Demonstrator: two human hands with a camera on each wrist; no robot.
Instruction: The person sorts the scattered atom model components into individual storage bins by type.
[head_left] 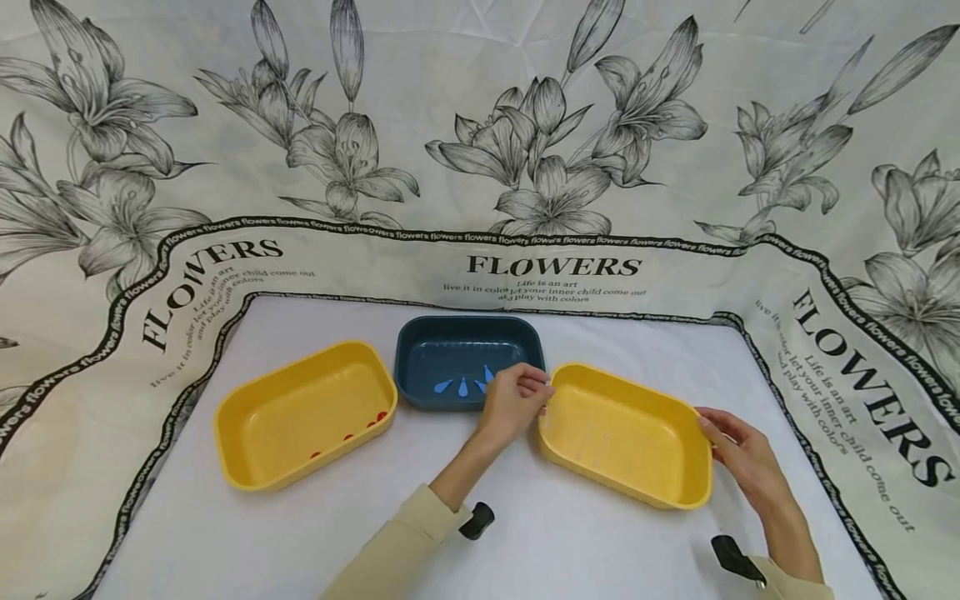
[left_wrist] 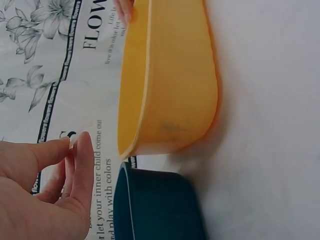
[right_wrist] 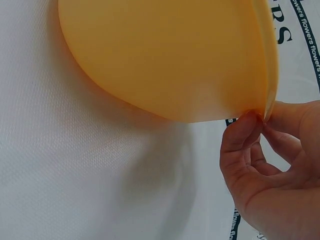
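Note:
My left hand [head_left: 513,404] is above the gap between the dark teal tray [head_left: 408,350] and the right yellow tray [head_left: 667,400]. Its thumb and fingertips pinch a small, clear, thin piece, hard to make out against the cloth. Several faint clear slender pieces [head_left: 602,450] lie in that yellow tray. With thumb and fingers my right hand [head_left: 742,450] grips the same tray's right rim; the right wrist view shows this hold closely. In the teal tray are several blue teardrop-shaped pieces [head_left: 462,387], partly hidden behind the left hand.
Another yellow tray [head_left: 277,417] stands at the left with several small red pieces [head_left: 381,416] along its near side. All the trays rest on a white cloth [head_left: 375,533]. A flower-printed cloth [head_left: 555,267] rises behind and at both sides.

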